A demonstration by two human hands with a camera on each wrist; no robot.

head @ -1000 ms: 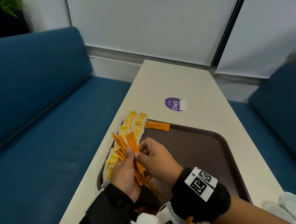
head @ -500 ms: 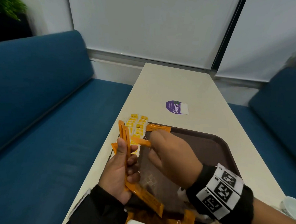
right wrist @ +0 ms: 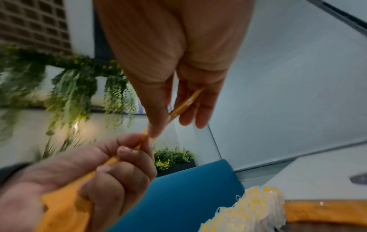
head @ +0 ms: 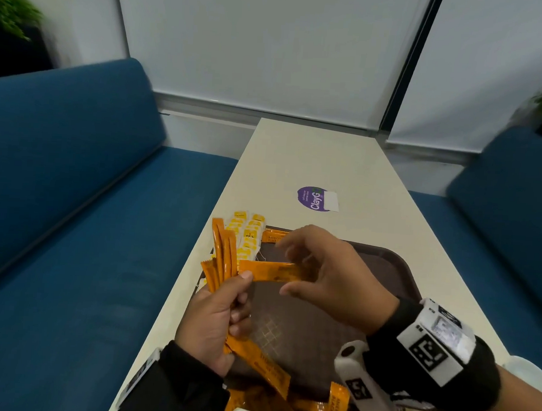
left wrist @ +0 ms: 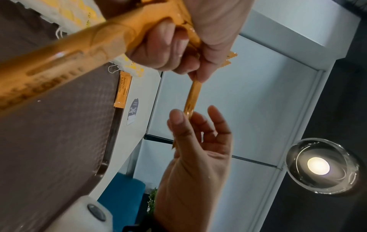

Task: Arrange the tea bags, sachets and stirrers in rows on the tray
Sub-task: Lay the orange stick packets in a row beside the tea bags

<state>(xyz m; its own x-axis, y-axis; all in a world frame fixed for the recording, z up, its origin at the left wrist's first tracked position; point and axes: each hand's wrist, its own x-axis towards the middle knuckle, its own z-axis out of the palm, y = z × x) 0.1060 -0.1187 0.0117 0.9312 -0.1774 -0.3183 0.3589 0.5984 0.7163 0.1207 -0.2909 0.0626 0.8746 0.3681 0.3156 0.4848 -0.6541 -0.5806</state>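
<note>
My left hand (head: 241, 295) grips a fanned bundle of orange sachets (head: 223, 250) above the brown tray (head: 386, 252). One orange sachet (head: 272, 271) sticks out sideways from the bundle. My right hand (head: 291, 269) pinches its free end between thumb and fingers, as the right wrist view shows for that sachet (right wrist: 184, 102). A row of white and yellow tea bags (head: 246, 232) lies along the tray's left edge. A single orange sachet (head: 271, 236) lies at the tray's far edge. More orange sachets (head: 338, 403) are heaped at the near end. No stirrers are visible.
The tray lies on a long cream table (head: 313, 157) with a purple sticker (head: 314, 198) beyond it. Blue benches (head: 74, 226) run along both sides. A white dish (head: 531, 366) shows at the right edge, near my right wrist.
My right hand has drawn one sachet sideways out of the bundle in my left hand. The bundle now stands more upright, and both hands have risen slightly.
</note>
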